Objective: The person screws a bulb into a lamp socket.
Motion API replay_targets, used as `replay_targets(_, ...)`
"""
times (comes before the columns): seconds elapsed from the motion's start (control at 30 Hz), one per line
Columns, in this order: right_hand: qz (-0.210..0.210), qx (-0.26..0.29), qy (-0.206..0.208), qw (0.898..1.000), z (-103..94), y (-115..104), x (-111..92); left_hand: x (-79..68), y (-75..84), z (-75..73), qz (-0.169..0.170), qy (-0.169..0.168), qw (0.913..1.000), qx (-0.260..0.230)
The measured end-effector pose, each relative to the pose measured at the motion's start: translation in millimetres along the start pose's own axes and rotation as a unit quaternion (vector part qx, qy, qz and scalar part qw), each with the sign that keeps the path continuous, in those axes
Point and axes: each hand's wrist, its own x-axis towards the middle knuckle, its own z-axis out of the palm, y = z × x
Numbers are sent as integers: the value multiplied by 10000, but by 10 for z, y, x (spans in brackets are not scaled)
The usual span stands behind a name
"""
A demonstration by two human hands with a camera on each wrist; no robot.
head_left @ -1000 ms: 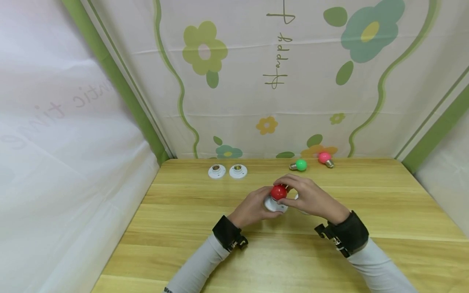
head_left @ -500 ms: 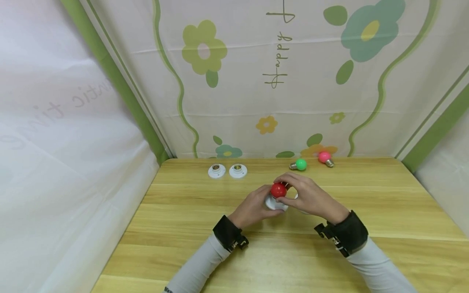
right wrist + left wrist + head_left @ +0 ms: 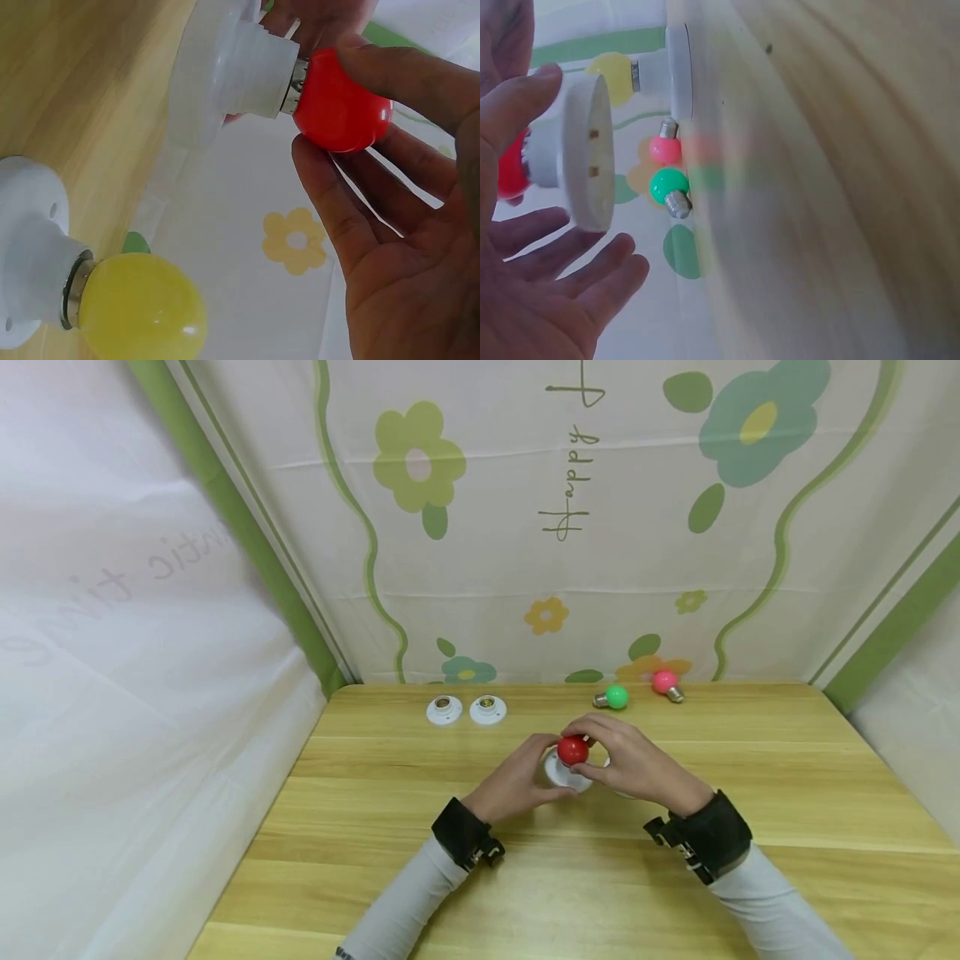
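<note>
My right hand (image 3: pixel 637 764) pinches a red light bulb (image 3: pixel 341 101) between thumb and fingers. The bulb's metal cap sits in the mouth of a white lamp socket (image 3: pixel 262 67), with some of the metal showing. This socket is held above the table and tilted; its round underside faces the left wrist camera. Around the socket's base lies my left hand (image 3: pixel 513 781), its fingers spread and fairly straight, the thumb (image 3: pixel 532 94) by the rim. Whether they press on it is hard to tell. A second white socket (image 3: pixel 34 255) with a yellow bulb (image 3: pixel 142 307) stands beside, mostly behind my right hand.
Two white sockets (image 3: pixel 444 711) without bulbs stand at the back left of the wooden table (image 3: pixel 360 827). A green bulb (image 3: pixel 617 697) and a pink bulb (image 3: pixel 664 682) lie at the back right. A printed curtain (image 3: pixel 480 568) rises behind the table.
My left hand has shifted slightly left and its fingers have loosened around the socket base. The right hand keeps its hold on the red bulb, almost unmoved.
</note>
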Motion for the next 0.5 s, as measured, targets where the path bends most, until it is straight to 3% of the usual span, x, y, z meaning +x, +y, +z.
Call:
replay_targets(0.23, 312, 5, -222, 9993, 49, 63, -11, -12, -22, -26, -246, -225, 9987, 375)
replay_targets(0.5, 705, 59, -455, 9965, 144, 174, -42, -34, -21, -48, -379, -210, 9976, 542)
